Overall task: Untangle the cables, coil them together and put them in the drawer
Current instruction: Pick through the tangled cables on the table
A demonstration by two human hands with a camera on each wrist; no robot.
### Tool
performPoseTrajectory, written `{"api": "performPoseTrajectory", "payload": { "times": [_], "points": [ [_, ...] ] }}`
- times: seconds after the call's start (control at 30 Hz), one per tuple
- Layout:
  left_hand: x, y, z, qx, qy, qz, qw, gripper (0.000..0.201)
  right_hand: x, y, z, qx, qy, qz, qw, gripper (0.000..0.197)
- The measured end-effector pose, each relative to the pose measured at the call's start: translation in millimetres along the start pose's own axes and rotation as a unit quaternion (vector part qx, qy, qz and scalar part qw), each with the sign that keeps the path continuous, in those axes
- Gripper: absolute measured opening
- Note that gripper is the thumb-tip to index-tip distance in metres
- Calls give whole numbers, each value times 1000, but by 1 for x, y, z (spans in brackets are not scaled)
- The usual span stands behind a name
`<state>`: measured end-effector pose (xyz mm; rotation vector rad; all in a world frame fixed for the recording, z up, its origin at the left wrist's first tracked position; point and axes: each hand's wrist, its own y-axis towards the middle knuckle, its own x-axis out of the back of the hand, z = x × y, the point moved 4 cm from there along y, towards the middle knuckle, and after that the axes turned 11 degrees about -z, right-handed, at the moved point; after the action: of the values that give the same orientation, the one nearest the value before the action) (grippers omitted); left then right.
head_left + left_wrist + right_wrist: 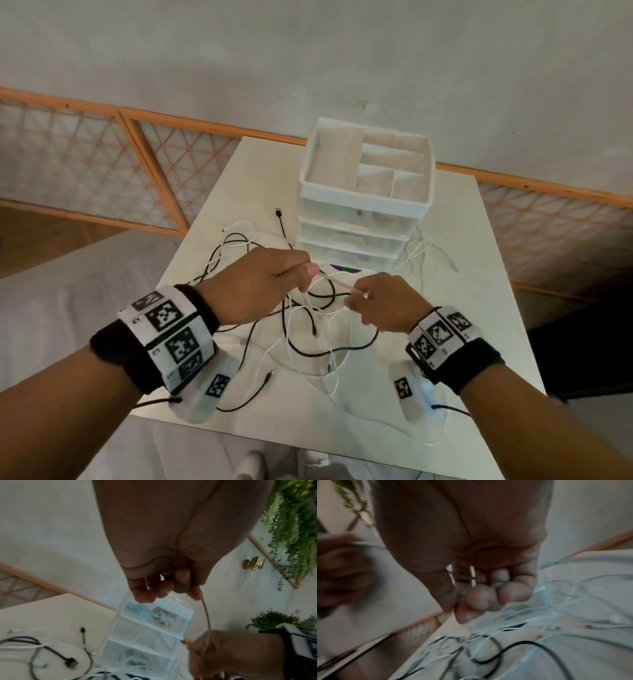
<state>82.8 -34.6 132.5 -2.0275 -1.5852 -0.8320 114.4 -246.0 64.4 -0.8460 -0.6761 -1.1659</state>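
A tangle of black and white cables [308,329] lies on the white table [479,274] in front of a white drawer unit [363,219]. My left hand [274,277] is raised above the tangle and pinches a white cable [337,281]. The same white cable [206,618] runs from the left fingers [163,588] down to my right hand [228,651]. My right hand [373,301] pinches that cable's other stretch, with a black cable [464,579] also passing under its curled fingers [481,597]. The wrist views are blurred.
The drawer unit has an open compartment tray [370,161] on top and three closed translucent drawers. More white cable [418,253] trails right of it. A black plug end [279,212] lies left of it. An orange-framed lattice rail [137,171] runs behind the table.
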Motion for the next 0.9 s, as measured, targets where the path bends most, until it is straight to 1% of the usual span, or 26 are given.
{"api": "performPoseTrajectory", "payload": {
  "times": [0.03, 0.07, 0.1, 0.13, 0.17, 0.2, 0.23, 0.27, 0.3, 0.37, 0.43, 0.47, 0.53, 0.6, 0.67, 0.7, 0.73, 0.77, 0.83, 0.9],
  "points": [
    [4, -5, 9, 12, 12, 6, 1000, 31, 5, 7, -17, -38, -15, -16, 999, 18],
    [5, -12, 19, 34, 34, 23, 999, 28, 16, 13, -32, -58, -26, -80, 995, 12],
    [2, -20, 32, 63, 65, 47, 995, 26, 28, 16, -42, -59, -18, -163, 985, 11],
    [-3, -28, 46, 95, 101, 69, 988, 23, 36, 16, -49, -48, 7, -233, 971, 26],
    [-9, -36, 62, 130, 132, 81, 979, 18, 35, 13, -51, -37, 41, -262, 964, 49],
    [-16, -43, 78, 168, 146, 80, 972, 12, 28, 7, -47, -31, 74, -256, 963, 70],
    [-22, -49, 95, 210, 142, 64, 965, 6, 14, 0, -43, -27, 97, -236, 967, 85],
    [-26, -54, 109, 252, 129, 38, 959, 4, -5, -8, -40, -14, 102, -217, 971, 92],
    [-29, -57, 120, 290, 112, 6, 950, 4, -27, -18, -39, 2, 94, -198, 976, 95],
    [-32, -61, 132, 346, 71, -62, 934, 14, -72, -38, -38, 8, 62, -130, 990, 93],
    [-30, -63, 133, 385, -4, -120, 915, 19, -109, -51, -41, -24, 16, -55, 998, 94],
    [-27, -62, 130, 400, -49, -146, 904, 19, -120, -54, -41, -33, -10, -37, 999, 95],
    [-16, -58, 122, 402, -137, -195, 884, 19, -124, -49, -37, -36, -33, -41, 998, 91],
    [-2, -50, 112, 377, -213, -246, 867, 18, -116, -38, -36, -48, -47, -44, 997, 82],
    [9, -43, 101, 352, -276, -285, 848, 15, -104, -30, -38, -75, -69, -38, 994, 65],
    [12, -41, 97, 340, -290, -291, 846, 14, -99, -29, -39, -91, -70, -41, 993, 55],
    [14, -39, 92, 328, -292, -287, 852, 16, -98, -30, -40, -103, -70, -40, 991, 49],
    [14, -37, 87, 314, -291, -276, 861, 22, -101, -33, -39, -113, -77, -24, 990, 48],
    [9, -33, 76, 297, -303, -243, 872, 34, -114, -43, -34, -114, -103, 24, 988, 43],
    [1, -31, 67, 292, -325, -211, 874, 38, -116, -47, -23, -98, -78, 18, 992, 25]
  ]
}}
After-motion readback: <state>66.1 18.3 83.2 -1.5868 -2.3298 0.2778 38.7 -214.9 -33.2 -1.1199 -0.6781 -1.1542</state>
